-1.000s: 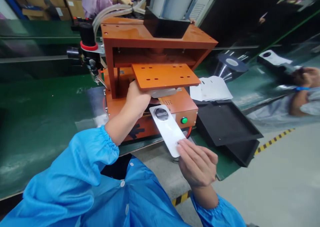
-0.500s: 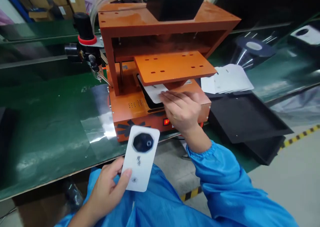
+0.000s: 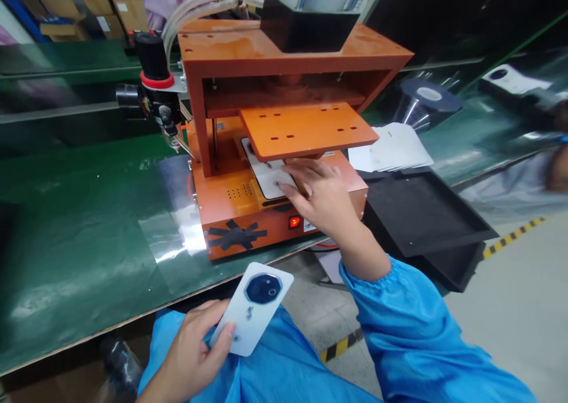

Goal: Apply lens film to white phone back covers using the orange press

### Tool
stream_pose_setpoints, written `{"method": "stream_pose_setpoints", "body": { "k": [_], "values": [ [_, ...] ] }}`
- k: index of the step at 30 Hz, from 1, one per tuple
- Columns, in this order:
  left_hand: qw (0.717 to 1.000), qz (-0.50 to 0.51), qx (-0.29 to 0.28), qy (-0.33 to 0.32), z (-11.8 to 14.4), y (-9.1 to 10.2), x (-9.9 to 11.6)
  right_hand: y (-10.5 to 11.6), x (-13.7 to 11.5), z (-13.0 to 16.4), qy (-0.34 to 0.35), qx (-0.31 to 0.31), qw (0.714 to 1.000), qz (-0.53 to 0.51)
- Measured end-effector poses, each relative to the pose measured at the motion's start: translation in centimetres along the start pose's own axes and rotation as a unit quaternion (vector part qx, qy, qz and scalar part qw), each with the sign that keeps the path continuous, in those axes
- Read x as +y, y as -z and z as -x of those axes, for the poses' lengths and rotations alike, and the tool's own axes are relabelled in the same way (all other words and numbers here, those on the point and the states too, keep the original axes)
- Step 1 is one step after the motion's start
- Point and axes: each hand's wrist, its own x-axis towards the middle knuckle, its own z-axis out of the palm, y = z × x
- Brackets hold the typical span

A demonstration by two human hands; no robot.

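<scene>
My left hand grips a white phone back cover by its lower left edge. This cover has a dark octagonal camera area and small dark marks, and it tilts above my lap. My right hand reaches under the raised orange plate of a press. Its thumb and fingers are apart, with the fingertips on or just above a second white phone back cover. That one lies in the press bed, its upper end partly hidden by the plate.
Right of the press lies a fanned stack of white sheets, with a black tray in front. A film roll stands behind. At the press's left side is an air regulator with clear hoses. Another person's hand shows at the far right.
The cover in the press now lies flat in the bed, and my right hand's fingers have spread on it. My left hand's cover has moved lower and tilted further right.
</scene>
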Motion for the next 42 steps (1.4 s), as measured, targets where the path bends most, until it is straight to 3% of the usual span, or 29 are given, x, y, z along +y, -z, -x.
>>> {"method": "stream_pose_setpoints", "body": {
  "k": [4,7,9,13,16,19,24,29,33,35,38,42],
  "values": [
    [0.997,-0.057,0.028,-0.04,-1.2,-0.9,0.1,-1.1,-0.4,-0.3,0.01,-0.017,1.0,0.005],
    [0.988,-0.115,0.059,-0.086,-1.9,-1.7,0.0,-0.8,-0.7,0.6,0.032,-0.003,0.999,0.0],
    [0.976,-0.162,0.084,-0.121,-2.4,-2.1,0.0,-0.3,-0.9,2.4,0.034,0.047,0.998,0.008],
    [0.942,-0.287,0.107,-0.135,-3.4,-2.5,-0.3,0.0,0.0,8.5,-0.026,0.239,0.969,0.05],
    [0.924,-0.341,0.092,-0.146,-4.1,-2.5,-1.0,-0.7,1.9,12.8,-0.078,0.289,0.95,0.087],
    [0.914,-0.367,0.095,-0.147,-4.6,-2.3,-1.8,-1.6,3.7,15.0,-0.092,0.265,0.95,0.136],
    [0.899,-0.399,0.095,-0.153,-5.1,-1.8,-2.3,-1.6,5.4,15.1,-0.06,0.189,0.968,0.155],
    [0.939,-0.307,0.102,-0.118,-5.2,-1.3,-0.2,0.5,5.2,14.0,-0.06,0.146,0.977,0.146],
    [0.989,-0.063,0.133,-0.025,-3.6,-1.1,2.8,1.5,0.1,14.0,-0.066,0.187,0.978,-0.072],
    [0.987,0.065,0.134,0.053,-2.7,-1.6,3.6,1.3,-4.1,14.5,-0.071,0.11,0.961,-0.245],
    [0.954,0.197,0.159,0.16,-2.1,-2.8,3.5,0.5,-9.4,15.4,-0.104,-0.076,0.883,-0.45],
    [0.919,0.27,0.178,0.226,-1.8,-3.4,1.8,-0.7,-11.9,15.3,-0.232,-0.156,0.817,-0.504]
  ]
}}
